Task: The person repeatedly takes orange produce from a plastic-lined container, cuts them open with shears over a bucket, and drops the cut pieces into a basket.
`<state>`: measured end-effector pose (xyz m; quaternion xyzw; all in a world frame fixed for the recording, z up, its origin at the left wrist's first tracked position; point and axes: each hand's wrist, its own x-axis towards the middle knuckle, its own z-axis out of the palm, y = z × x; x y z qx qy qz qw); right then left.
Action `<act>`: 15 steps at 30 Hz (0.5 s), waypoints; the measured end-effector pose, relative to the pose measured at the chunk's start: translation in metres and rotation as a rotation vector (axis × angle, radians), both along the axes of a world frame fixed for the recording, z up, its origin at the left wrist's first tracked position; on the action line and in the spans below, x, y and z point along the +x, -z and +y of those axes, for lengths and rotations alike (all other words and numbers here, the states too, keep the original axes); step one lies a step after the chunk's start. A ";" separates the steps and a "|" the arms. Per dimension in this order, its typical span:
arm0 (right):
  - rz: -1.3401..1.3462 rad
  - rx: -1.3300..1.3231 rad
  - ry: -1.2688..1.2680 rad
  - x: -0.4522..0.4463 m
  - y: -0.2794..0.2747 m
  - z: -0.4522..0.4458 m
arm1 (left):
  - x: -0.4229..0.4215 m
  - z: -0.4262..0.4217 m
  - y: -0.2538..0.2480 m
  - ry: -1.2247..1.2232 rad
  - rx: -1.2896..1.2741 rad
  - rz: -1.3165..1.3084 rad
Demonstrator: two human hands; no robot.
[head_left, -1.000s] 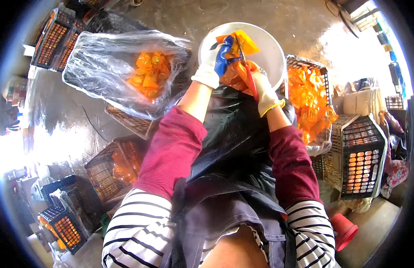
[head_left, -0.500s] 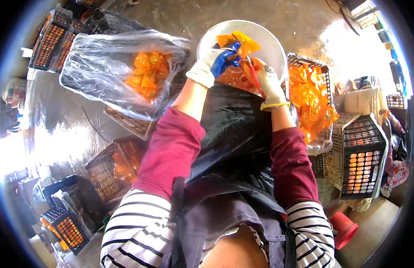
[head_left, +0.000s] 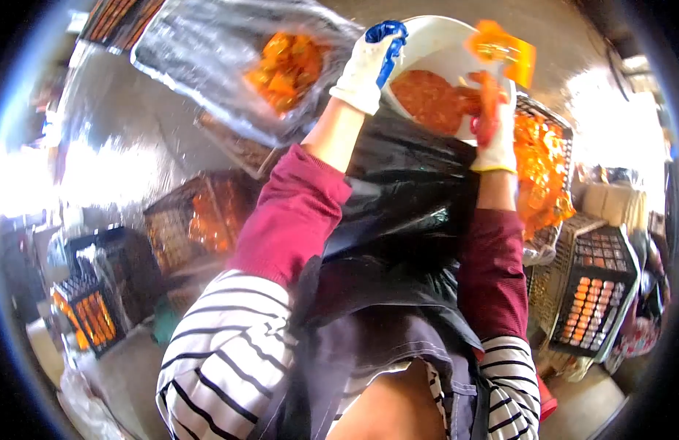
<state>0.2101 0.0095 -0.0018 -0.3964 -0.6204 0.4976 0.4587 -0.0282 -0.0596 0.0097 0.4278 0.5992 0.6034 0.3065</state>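
A white bucket (head_left: pixel 440 42) with a reddish-orange, wet, chunky mass (head_left: pixel 427 99) inside stands in front of me. My left hand (head_left: pixel 372 62), in a white glove with blue fingers, is closed at the bucket's left rim; whatever is inside the curled fingers is hidden. My right hand (head_left: pixel 498 132), gloved in white with a yellow cuff, is closed around red-handled scissors (head_left: pixel 487 121), blurred by motion, at the bucket's right side. An orange plastic bag (head_left: pixel 519 62) is just beyond its fingertips; blur hides whether they touch it.
A clear-plastic-lined crate (head_left: pixel 207 55) with orange bags (head_left: pixel 286 70) is at upper left. Right of the bucket, a crate (head_left: pixel 555 110) is heaped with orange bags (head_left: pixel 541 169). More stacked crates (head_left: pixel 592 286) stand at right, and others (head_left: pixel 167 235) at left. A black apron (head_left: pixel 398 198) covers my lap.
The orange bag has gone from between my hands to the bucket's right side. My right hand has swung right with the scissors; my left hand is now apart from the bag. The view has shifted.
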 end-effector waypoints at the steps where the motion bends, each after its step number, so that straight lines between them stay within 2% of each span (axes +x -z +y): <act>1: 0.225 -0.234 -0.017 -0.002 -0.024 0.000 | -0.010 -0.012 -0.001 -0.043 0.032 0.147; 2: 0.445 -0.469 -0.027 -0.001 -0.034 0.002 | -0.025 -0.023 0.004 -0.087 0.028 0.528; 3: 0.738 -0.536 -0.110 0.014 -0.019 0.016 | -0.041 -0.034 0.009 -0.190 0.037 0.902; 4: 1.033 -0.598 -0.188 0.027 -0.005 0.028 | -0.057 -0.047 0.022 -0.315 0.010 1.026; 5: 1.082 -0.618 -0.119 0.034 -0.007 0.025 | -0.077 -0.059 0.039 -0.297 0.032 0.644; 6: 1.075 -0.664 -0.009 0.035 -0.015 0.021 | -0.093 -0.067 0.043 -0.337 -0.087 0.329; 7: 1.116 -0.652 -0.032 0.040 -0.006 0.025 | -0.107 -0.076 0.043 -0.417 -0.178 0.009; 8: 1.156 -0.638 -0.055 0.046 0.002 0.031 | -0.123 -0.082 0.043 -0.556 -0.407 -0.247; 11: 1.213 -0.707 -0.475 0.044 0.005 0.036 | -0.184 -0.096 0.094 -0.508 -0.872 0.565; 14: 1.136 -0.730 -0.555 0.018 -0.015 0.031 | -0.182 -0.091 0.091 -0.267 -1.045 1.106; 15: 1.075 -0.715 -0.492 0.008 -0.022 0.030 | -0.176 -0.085 0.081 -0.006 -1.185 1.186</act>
